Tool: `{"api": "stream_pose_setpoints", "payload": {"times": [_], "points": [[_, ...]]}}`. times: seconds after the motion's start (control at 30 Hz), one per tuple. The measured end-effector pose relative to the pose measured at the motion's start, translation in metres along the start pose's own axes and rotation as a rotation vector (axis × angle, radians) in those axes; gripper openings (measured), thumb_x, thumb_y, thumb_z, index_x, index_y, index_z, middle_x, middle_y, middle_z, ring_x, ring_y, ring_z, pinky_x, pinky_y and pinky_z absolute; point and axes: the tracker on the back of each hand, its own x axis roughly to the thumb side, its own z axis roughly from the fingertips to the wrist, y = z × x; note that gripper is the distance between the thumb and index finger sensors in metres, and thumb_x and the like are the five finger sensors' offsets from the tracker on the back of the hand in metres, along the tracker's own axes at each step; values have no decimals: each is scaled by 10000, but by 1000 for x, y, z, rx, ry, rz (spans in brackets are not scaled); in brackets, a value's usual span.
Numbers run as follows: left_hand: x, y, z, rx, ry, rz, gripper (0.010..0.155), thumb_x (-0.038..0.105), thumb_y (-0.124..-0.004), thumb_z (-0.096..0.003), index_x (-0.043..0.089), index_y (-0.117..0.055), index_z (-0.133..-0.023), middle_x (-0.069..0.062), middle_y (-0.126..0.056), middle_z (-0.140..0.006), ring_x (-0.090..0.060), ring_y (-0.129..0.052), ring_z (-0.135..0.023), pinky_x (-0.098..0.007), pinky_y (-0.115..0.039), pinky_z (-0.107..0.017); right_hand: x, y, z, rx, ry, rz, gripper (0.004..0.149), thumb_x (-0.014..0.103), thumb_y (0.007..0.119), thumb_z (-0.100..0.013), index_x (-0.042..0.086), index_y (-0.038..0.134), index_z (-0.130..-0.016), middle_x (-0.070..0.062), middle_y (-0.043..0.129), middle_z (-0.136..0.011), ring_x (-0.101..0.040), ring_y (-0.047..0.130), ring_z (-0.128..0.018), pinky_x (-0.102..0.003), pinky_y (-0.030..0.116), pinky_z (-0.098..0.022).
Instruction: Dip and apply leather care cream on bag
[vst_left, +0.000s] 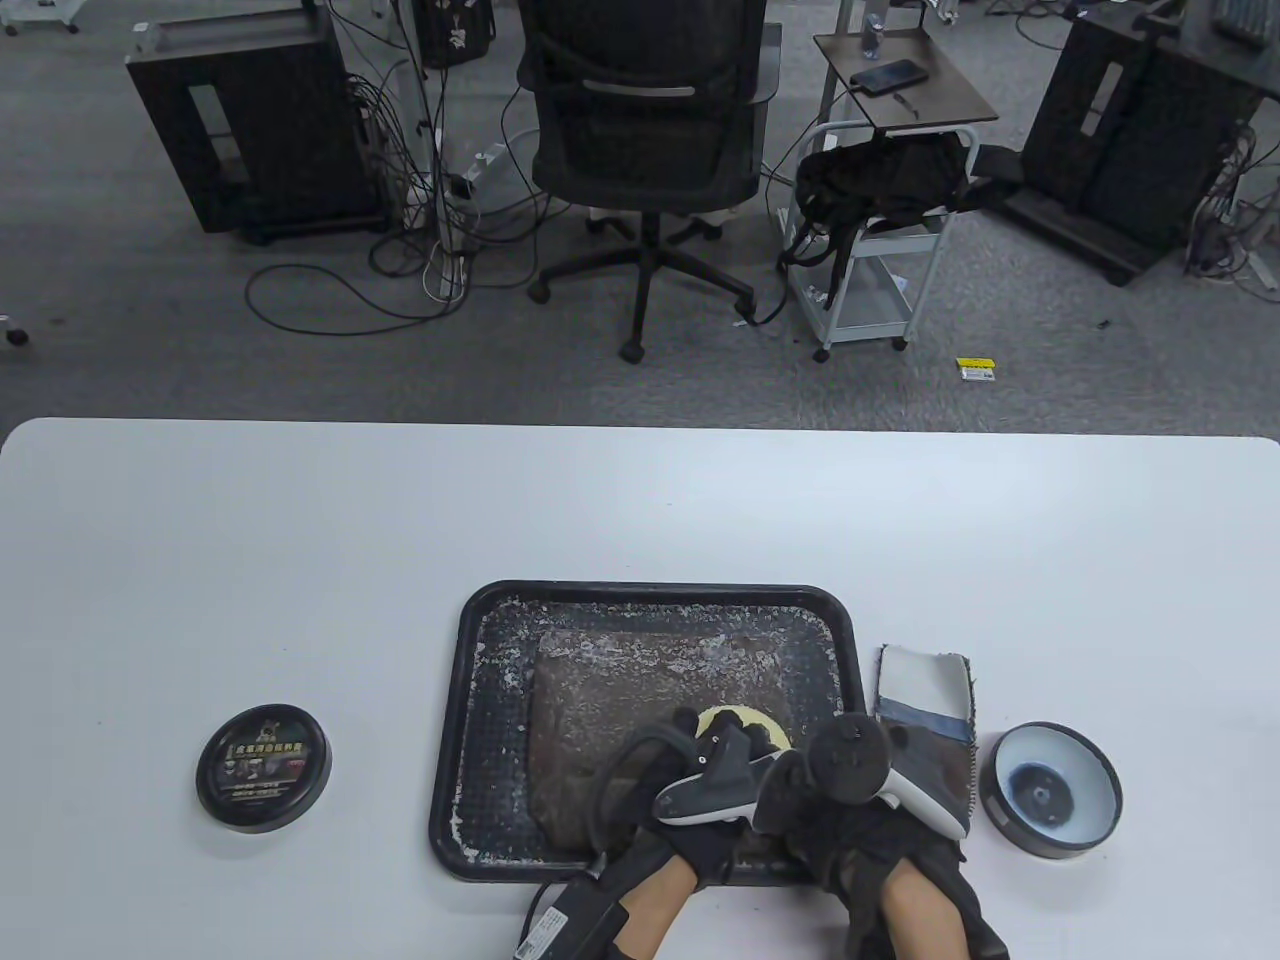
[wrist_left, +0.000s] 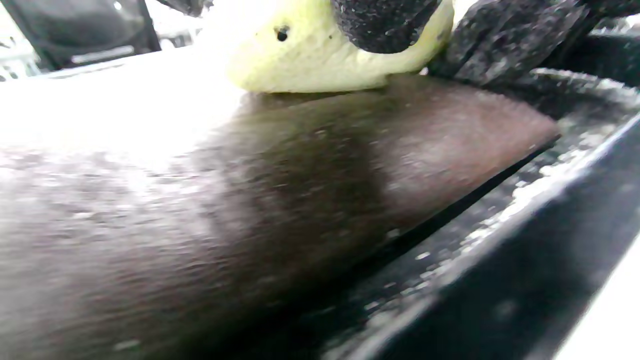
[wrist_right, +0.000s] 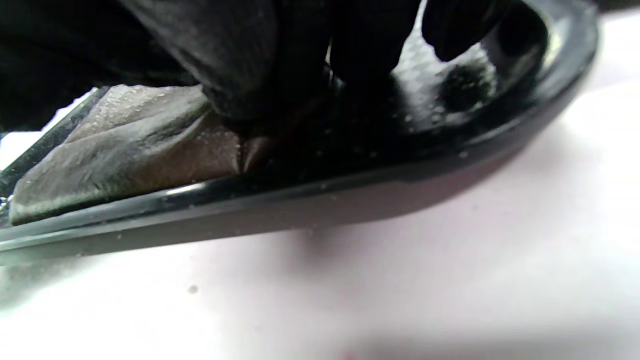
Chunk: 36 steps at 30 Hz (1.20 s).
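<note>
Looked like an office or lab: grey carpet, a mesh office chair (vst_left: 645, 110), loose cables (vst_left: 400, 270), and dark cabinets (vst_left: 250, 120) around.

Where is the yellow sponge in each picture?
Table view: the yellow sponge sits low in the middle, on the brown bag, partly under the left hand.
Left wrist view: top middle, pressed on the bag by gloved fingers.
Right wrist view: not in it.
Shared landmark: the black tray, whose rim shows in all three views.
</note>
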Motion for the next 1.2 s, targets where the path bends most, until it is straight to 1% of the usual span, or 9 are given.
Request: {"api": "stream_pose_setpoints", "payload": {"times": [0.1, 0.2, 0.33, 0.67, 0.8, 0.9, 1.0, 1.1, 1.2], "points": [[-7, -1, 5, -25, 17, -29, 525, 364, -707, -554, 471, -582, -1052, 201, -595, -1179, -126, -608, -1137, -499, -545, -836, 1, 0, 0, -3, 9, 7, 445, 248, 790, -395, 264, 888, -828, 3, 803, -942, -305, 703, -919, -581, 617, -660], [-17, -4, 12, -49, 49, -106, 517, 363, -709, -551, 477, -594, -1042, 209, -608, -1173, -120, -618, -1135, -496, -545, -839, 1, 0, 0, -4, 13, 8, 443, 249, 790, -394, 266, 889, -825, 4, 805, -940, -306, 706, -917, -580, 618, -661], [-36, -11, 25, -74, 93, -83, 517, 357, -715, -551, 477, -598, -1040, 210, -612, -1171, -118, -616, -1134, -496, -547, -838, 1, 0, 0, -6, 16, 10, 443, 249, 789, -395, 267, 887, -827, 4, 804, -939, -308, 706, -917, -580, 618, -661], [-70, -22, 56, -124, 185, -70, 514, 355, -726, -550, 481, -608, -1034, 214, -613, -1168, -111, -612, -1133, -499, -548, -837, 1, 1, 1, -5, 10, -3, 451, 249, 785, -398, 259, 878, -839, -1, 797, -945, -314, 699, -919, -582, 619, -658], [-75, -25, 66, -132, 236, -102, 518, 359, -726, -551, 474, -600, -1040, 205, -619, -1166, -121, -632, -1128, -501, -564, -832, 1, 2, 0, -2, 5, -17, 455, 250, 785, -398, 255, 874, -844, -3, 795, -946, -314, 694, -919, -580, 616, -661], [-77, -24, 69, -168, 284, -133, 517, 361, -726, -550, 469, -601, -1040, 193, -627, -1165, -125, -648, -1123, -501, -572, -829, 1, 2, 0, 0, 5, -20, 457, 251, 784, -398, 256, 872, -846, -2, 792, -948, -312, 691, -921, -579, 618, -659], [-78, -24, 72, -182, 300, -160, 520, 361, -729, -549, 454, -598, -1044, 179, -633, -1163, -131, -667, -1117, -499, -578, -828, 1, 2, 1, 1, 5, -21, 459, 252, 783, -399, 256, 869, -849, -3, 788, -950, -314, 688, -922, -579, 618, -659], [-84, -24, 75, -214, 335, -149, 521, 362, -730, -549, 449, -595, -1044, 169, -635, -1162, -135, -677, -1113, -498, -580, -828, 0, 2, 0, 5, 2, -32, 460, 252, 782, -399, 253, 868, -851, -4, 787, -951, -315, 684, -922, -578, 617, -659], [-89, -25, 77, -221, 347, -108, 522, 362, -733, -547, 446, -595, -1044, 165, -639, -1160, -138, -683, -1109, -498, -586, -824, 0, 2, 1, 8, 0, -38, 461, 252, 782, -399, 251, 868, -852, -5, 784, -952, -318, 680, -923, -579, 618, -657]]}}
